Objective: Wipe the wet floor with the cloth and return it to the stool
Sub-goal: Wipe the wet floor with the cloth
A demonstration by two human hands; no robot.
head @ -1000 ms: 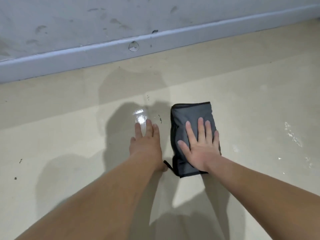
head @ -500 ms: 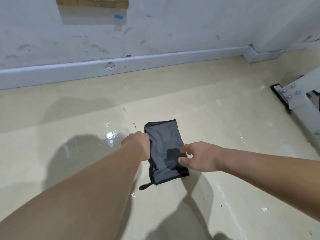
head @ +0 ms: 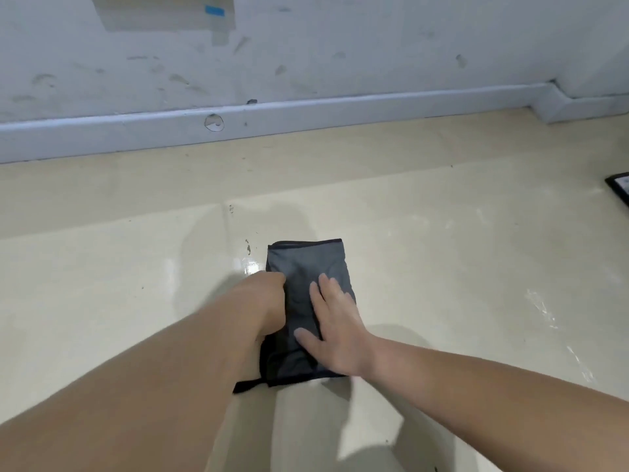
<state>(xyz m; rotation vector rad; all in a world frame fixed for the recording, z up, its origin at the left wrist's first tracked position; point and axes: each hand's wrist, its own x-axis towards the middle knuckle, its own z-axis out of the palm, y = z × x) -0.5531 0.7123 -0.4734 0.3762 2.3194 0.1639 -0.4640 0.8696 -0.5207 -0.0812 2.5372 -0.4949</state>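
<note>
A folded grey cloth (head: 308, 264) with dark edging lies flat on the cream floor (head: 442, 267), a dark loop sticking out at its near left corner. My left hand (head: 265, 298) is curled against the cloth's left edge, its fingers closed on that edge. My right hand (head: 335, 325) lies flat on top of the cloth with fingers spread, pressing it down. A shiny wet patch (head: 250, 265) glints just left of the cloth's far corner. The stool is not in view.
A scuffed white wall with a pale skirting board (head: 306, 120) runs across the back, stepping out at the right corner. A dark-edged flat object (head: 619, 189) pokes in at the right edge. Wet streaks (head: 541, 308) shine on the floor at right.
My right hand went from flat on the cloth, to lifted beside it, to flat on it again. My left hand moved from the bare floor onto the cloth's left edge. The view tilted up.
</note>
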